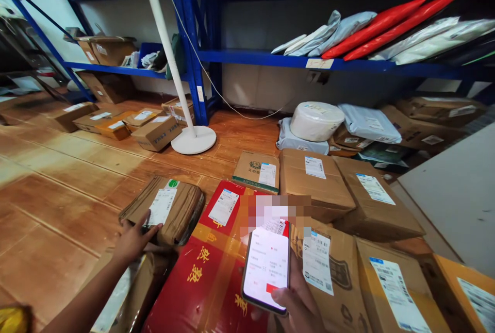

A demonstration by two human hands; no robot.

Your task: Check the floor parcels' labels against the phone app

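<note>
My right hand (299, 299) is wrapped round a smartphone (266, 266), its thumb on the lower part of the lit screen. The phone's top is covered by a pixelated patch. My left hand (135, 237) has its fingers spread at the near edge of a brown wrapped parcel (181, 204), touching it beside the white label (162, 206). Under the phone lies a large red box (209, 276) with gold characters and tan tape. Below my left wrist another brown parcel (149, 281) is partly hidden by the forearm.
Labelled cartons (309, 183) stand close together on the right, beside a white panel (456, 194). A white pole's round base (193, 140) rests on the tiled floor. Blue shelving (263, 58) holds red and white bags. Smaller boxes (154, 132) sit under the left shelf.
</note>
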